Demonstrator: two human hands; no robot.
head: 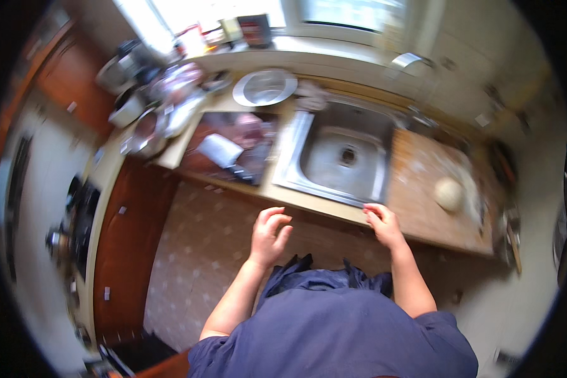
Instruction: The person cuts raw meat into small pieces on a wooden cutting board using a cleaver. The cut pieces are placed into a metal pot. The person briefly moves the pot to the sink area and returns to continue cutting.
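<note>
My left hand (269, 237) hangs over the floor just before the counter edge, its fingers curled loosely and nothing in them. Near the front rim of a stainless steel sink (287, 174) is my right hand (383, 224), also holding nothing, with thumb and fingers slightly apart. A ball of dough (449, 194) rests on a floured wooden board (413, 208) to the right of the sink. On the left, a cleaver (220, 150) with a black handle lies on a dark red cutting board (193, 163), beside a blurred pinkish lump (248, 128), perhaps meat.
Behind the cutting board stands a round metal bowl (264, 88), with a grey cloth (311, 96) next to it. Pots (149, 132) and bags crowd the left corner. A faucet (423, 118) rises behind the sink. The stove (82, 222) is at far left.
</note>
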